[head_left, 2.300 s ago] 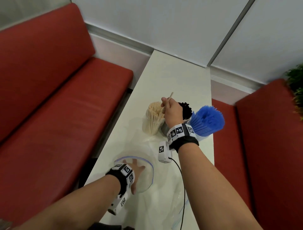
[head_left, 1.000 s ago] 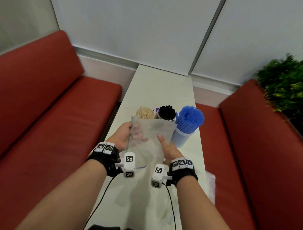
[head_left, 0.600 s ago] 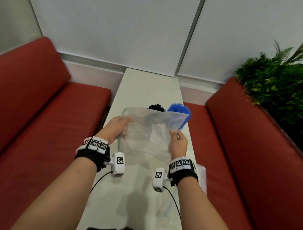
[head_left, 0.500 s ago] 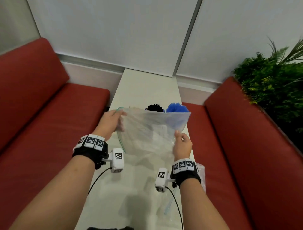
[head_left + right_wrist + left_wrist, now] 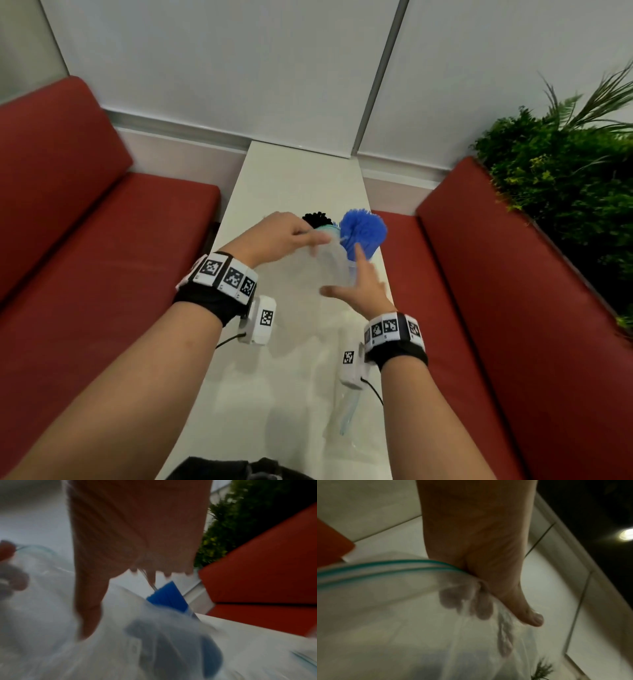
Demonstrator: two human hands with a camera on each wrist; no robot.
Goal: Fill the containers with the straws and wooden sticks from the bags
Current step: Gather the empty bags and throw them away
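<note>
An empty clear zip bag [image 5: 330,269] with a teal seal hangs above the white table [image 5: 294,178]. My left hand [image 5: 305,236] pinches its top edge; in the left wrist view the fingers [image 5: 481,607] show through the bag [image 5: 385,615]. My right hand [image 5: 352,277] lies against the bag's right side with straight, spread fingers. Just behind stand a cup of blue straws [image 5: 364,229] and a cup of black straws [image 5: 317,217]. The right wrist view is blurred and shows the blue straws [image 5: 166,596] past the bag [image 5: 51,628]. The wooden sticks are hidden behind my left hand.
A second clear bag [image 5: 346,411] lies flat on the table near its right edge, under my right wrist. Red benches flank the narrow table at left [image 5: 102,240] and right [image 5: 513,308]. A green plant [image 5: 565,171] stands behind the right bench.
The bag was stretched wide between both hands. My left hand has swung right with the top edge, so the bag is gathered narrow. My right hand has let go of its corner and straightened.
</note>
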